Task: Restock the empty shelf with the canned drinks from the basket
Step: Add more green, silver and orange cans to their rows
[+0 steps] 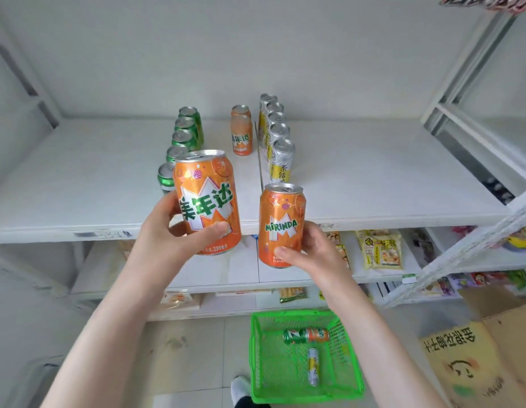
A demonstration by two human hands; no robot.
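Orange with a white zigzag and green lettering on the larger can (207, 201) at centre frame and the smaller can (281, 225) right of it. Same orange on the shelf cans (241, 136) above centre. Green with silver tops along the left row (185, 136); silver and yellow along the right row (278, 142). Plain white on the shelf (373, 178). Bright green mesh for the basket (306, 393) at lower centre. Brown with black characters on the cardboard box (476, 363), lower right.
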